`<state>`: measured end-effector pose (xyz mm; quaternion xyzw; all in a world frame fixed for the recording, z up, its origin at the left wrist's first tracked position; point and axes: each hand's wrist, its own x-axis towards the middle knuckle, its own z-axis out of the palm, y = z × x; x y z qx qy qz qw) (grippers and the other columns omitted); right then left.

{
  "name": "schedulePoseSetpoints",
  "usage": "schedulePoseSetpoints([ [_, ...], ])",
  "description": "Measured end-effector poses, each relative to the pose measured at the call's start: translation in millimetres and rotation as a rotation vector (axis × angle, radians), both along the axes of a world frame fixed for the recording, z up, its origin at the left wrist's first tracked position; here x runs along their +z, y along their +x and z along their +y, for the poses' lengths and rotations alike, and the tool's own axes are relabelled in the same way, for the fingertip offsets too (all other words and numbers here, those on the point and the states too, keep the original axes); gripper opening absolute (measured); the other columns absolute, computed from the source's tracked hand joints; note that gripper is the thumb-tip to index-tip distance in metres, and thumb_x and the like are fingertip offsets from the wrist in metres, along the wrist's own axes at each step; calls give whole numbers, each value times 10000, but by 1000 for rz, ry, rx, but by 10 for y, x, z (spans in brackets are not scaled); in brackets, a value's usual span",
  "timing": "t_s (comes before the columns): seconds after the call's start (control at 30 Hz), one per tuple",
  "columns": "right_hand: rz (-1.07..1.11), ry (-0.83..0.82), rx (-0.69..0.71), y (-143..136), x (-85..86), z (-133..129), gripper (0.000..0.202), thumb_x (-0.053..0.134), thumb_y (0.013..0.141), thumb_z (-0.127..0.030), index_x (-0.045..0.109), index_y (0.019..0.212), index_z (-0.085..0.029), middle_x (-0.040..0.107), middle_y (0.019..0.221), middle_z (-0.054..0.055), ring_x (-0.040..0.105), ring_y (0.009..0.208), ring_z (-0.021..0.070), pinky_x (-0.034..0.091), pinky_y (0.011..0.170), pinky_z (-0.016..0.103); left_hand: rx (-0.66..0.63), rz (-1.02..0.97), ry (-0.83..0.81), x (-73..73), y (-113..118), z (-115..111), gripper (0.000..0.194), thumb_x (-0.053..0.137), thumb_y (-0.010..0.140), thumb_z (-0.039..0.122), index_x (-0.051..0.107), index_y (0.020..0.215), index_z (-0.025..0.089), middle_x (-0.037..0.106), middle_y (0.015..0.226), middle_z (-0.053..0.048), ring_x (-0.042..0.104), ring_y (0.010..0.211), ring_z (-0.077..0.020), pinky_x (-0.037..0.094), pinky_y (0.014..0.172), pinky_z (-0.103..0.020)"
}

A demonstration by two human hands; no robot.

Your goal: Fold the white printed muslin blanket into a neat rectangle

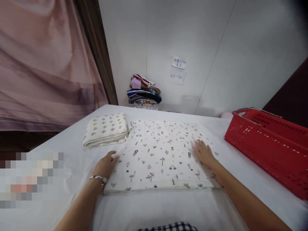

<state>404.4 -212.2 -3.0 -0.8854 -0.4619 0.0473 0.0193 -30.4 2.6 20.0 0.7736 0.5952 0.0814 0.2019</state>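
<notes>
A white cloth point(154, 154) printed with small palm trees, flamingos and rainbows lies spread out in a rectangle on the white-covered table. My right hand point(204, 154) rests flat on its right side, fingers stretched out. At the cloth's left edge is my left hand point(107, 165), a bracelet on the wrist. Its fingers are loosely bent and apart, with nothing seen between them; whether they touch the cloth I cannot tell. Beyond that hand, a folded cream cloth point(106, 128) with grey pear-like prints and one yellow one sits beside the spread cloth's far left corner.
A red perforated plastic basket point(267, 147) with metal handles stands on the right. Behind the table's far edge rises a pile of folded fabrics point(144, 91) against the pale wall. Handwritten paper notes point(178, 77) are stuck there. A pink curtain point(48, 64) hangs at the left.
</notes>
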Motion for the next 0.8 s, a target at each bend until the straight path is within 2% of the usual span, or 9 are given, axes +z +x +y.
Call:
schedulePoseSetpoints([
  [0.17,68,84,252,-437,173,735,664,125,893,-550,151,1442,-177,43,1509,34,-5,1378,215,39,1107,402,-6,-18,5,-24,-21,13,443,350,821,413,490,1174,185,669,787,-34,628,760,-203,434,664,-275],
  [0.23,75,121,320,-574,171,1024,650,119,904,-532,126,1445,-171,34,1509,32,-22,1378,197,16,1106,387,-25,-36,5,-26,-37,17,433,349,818,418,494,1156,191,657,730,-17,626,723,-193,428,644,-265],
  [0.33,107,62,338,-633,99,1316,640,153,906,-519,148,1440,-167,50,1507,40,-14,1378,194,7,1100,395,-30,-51,4,-34,-58,21,421,346,810,427,504,1132,205,638,679,1,620,682,-186,422,614,-258],
  [0.43,169,-28,318,-542,35,1436,654,168,892,-546,202,1428,-172,74,1505,51,27,1378,222,45,1090,431,-29,-70,-9,-67,-79,33,436,340,800,446,507,1124,205,628,659,5,613,656,-185,422,605,-257],
  [0.57,156,11,308,-331,39,1516,673,134,888,-562,182,1434,-173,57,1508,46,5,1378,228,40,1088,444,-16,-84,-45,-120,-103,64,462,339,784,490,500,1123,220,630,671,3,615,659,-189,427,601,-255],
  [0.7,83,19,230,-159,17,1644,661,179,891,-545,171,1434,-169,63,1508,48,-8,1377,214,24,1090,442,9,-99,-86,-118,-105,92,485,337,756,536,486,1113,244,622,643,15,621,648,-200,439,600,-265],
  [0.8,111,-21,214,-71,-7,1732,650,206,884,-558,206,1422,-193,89,1507,49,31,1376,220,57,1083,455,23,-100,-126,-174,-128,136,427,309,740,579,451,1066,342,613,618,76,624,651,-199,456,625,-276],
])
